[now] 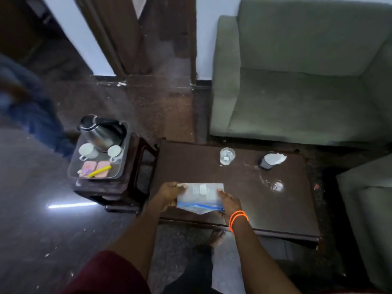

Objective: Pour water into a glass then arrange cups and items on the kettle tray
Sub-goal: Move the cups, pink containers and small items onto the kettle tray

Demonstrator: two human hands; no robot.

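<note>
A clear zip bag [199,197] with a blue seal strip lies at the front left of the dark coffee table [244,183]. My left hand [170,193] grips its left edge and my right hand [230,201], with orange bands at the wrist, grips its right edge. A glass [227,156] stands at the table's far side. On a stool to the left sits the kettle tray [121,168], holding a steel kettle [101,131], two white cups [88,151] [115,152], pink sachets [96,168] and a yellow stick [99,171].
A dark cup covered with white paper [269,160] stands at the far right of the table, and a small clear lid or glass [277,186] lies nearer. Green armchairs [297,81] border the far and right sides. A blurred person [27,107] stands at left.
</note>
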